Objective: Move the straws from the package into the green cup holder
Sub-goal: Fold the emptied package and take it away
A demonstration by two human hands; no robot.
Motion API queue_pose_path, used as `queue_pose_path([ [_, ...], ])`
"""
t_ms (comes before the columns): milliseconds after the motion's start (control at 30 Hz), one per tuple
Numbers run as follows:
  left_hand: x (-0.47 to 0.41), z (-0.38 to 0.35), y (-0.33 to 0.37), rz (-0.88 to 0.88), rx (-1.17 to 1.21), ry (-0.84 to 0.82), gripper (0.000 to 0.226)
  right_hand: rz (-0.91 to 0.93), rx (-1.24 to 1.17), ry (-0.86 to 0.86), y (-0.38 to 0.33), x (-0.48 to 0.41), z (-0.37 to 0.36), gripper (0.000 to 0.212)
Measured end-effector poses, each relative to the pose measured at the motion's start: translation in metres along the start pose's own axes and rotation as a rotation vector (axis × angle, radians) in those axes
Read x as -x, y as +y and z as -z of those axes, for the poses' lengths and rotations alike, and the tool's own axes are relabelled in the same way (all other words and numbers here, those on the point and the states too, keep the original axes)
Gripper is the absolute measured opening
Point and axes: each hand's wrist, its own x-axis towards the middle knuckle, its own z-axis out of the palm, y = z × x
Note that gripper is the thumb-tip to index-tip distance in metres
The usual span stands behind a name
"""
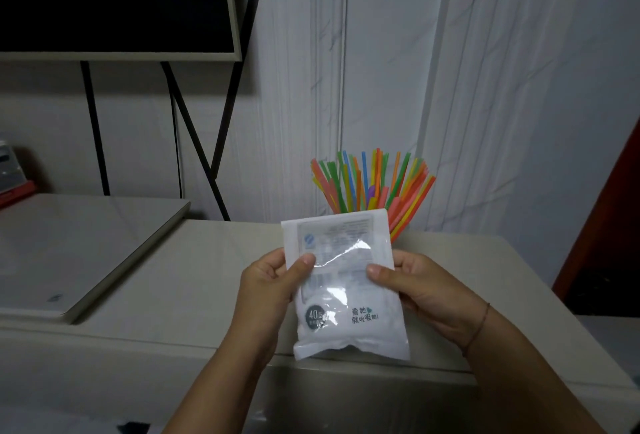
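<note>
A white plastic package (pixel 341 283) with a clear window and printed text is held upright in front of me, above the beige cabinet top (pixel 194 267). My left hand (pixel 270 278) pinches its left edge, thumb on the front. My right hand (pixel 412 283) pinches its right edge the same way. Behind the package several coloured straws (pixel 372 182) fan upward in green, orange, yellow, blue and pink. Whatever holds them is hidden behind the package; only a sliver shows at the package's right edge.
A flat beige board (pixel 79 253) lies on the left of the cabinet. Above it hangs a dark screen (pixel 114 1) on black stand legs (pixel 194 129). A white panelled wall (pixel 485 87) stands behind, a dark red edge (pixel 609 212) at the right.
</note>
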Motion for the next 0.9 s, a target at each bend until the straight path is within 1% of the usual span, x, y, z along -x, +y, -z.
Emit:
queue_pose_path([
  [67, 0.0, 0.0, 0.0, 0.011, -0.005, -0.044, 0.019, 0.033, 0.017, 0.048, 0.001, 0.0, 0.002, 0.032],
  [167, 0.002, -0.003, -0.002, 0.086, 0.019, -0.185, 0.037, 0.065, -0.027, 0.131, 0.0, 0.0, 0.006, 0.039],
  [233, 0.004, -0.007, -0.003, 0.127, 0.005, -0.275, 0.041, 0.078, -0.051, 0.171, -0.004, 0.001, 0.01, 0.037],
  [300, 0.006, -0.01, -0.004, 0.127, -0.015, -0.306, 0.039, 0.078, -0.039, 0.182, -0.009, 0.004, 0.014, 0.038],
  [367, 0.006, -0.014, -0.004, 0.108, -0.01, -0.276, 0.031, 0.073, -0.001, 0.171, -0.016, 0.007, 0.018, 0.038],
  [467, 0.008, -0.023, 0.0, 0.088, -0.011, -0.25, 0.019, 0.053, 0.07, 0.148, -0.031, 0.014, 0.025, 0.027],
  [567, 0.01, -0.04, 0.002, 0.085, -0.014, -0.265, 0.018, 0.05, 0.127, 0.15, -0.042, 0.032, 0.039, 0.028],
  [633, 0.013, -0.058, 0.001, 0.086, -0.019, -0.311, 0.019, 0.052, 0.154, 0.165, -0.044, 0.051, 0.052, 0.029],
  [733, 0.022, -0.095, -0.005, 0.114, -0.003, -0.403, 0.019, 0.057, 0.104, 0.276, -0.041, 0.083, 0.075, 0.028],
  [900, 0.03, -0.169, -0.02, 0.173, 0.011, -0.536, 0.025, 0.028, -0.011, 0.55, -0.021, 0.124, 0.122, 0.04],
])
